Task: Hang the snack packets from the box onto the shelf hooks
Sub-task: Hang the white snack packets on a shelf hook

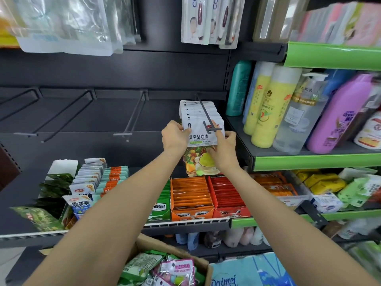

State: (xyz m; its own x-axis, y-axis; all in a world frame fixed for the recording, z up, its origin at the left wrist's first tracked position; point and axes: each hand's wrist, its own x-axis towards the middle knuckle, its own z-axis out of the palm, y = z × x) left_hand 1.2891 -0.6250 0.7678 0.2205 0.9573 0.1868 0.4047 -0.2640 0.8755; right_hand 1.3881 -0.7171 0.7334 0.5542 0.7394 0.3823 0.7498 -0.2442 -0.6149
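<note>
Down at the bottom edge, closest of all, sits the open brown cardboard box (pixel 144 244) with a jumble of green and pink snack bags (pixel 175 269) in it, so plenty is left to hang. Above it both bare arms reach up to the dark metal peg hook (pixel 208 118) on the shelf's back panel.

At that hook the left hand (pixel 175 137) pinches the upper left edge of a flat white-topped gummy packet with printed fruit on its lower half (pixel 201 139), thumb and fingers curled onto it. The right hand (pixel 224 147) grips the packet's right side, fingers wrapped behind. The packet sits at the hook's front tip, ahead of a row of matching packets (pixel 198 110) already threaded on. Whether its hole is fully over the tip I cannot tell.

It looks a light, thin pouch: soft film that flexes and crinkles, a bit slick, with loose sweets weighing down the bottom. The stiffest part should be the sealed header strip round the hang hole, so holding the top corners, as both hands do, keeps the hole taut and steerable. Gripping lower down would likely let the top flop.

Three other black hooks (pixel 134 116) to the left stand bare.
</note>
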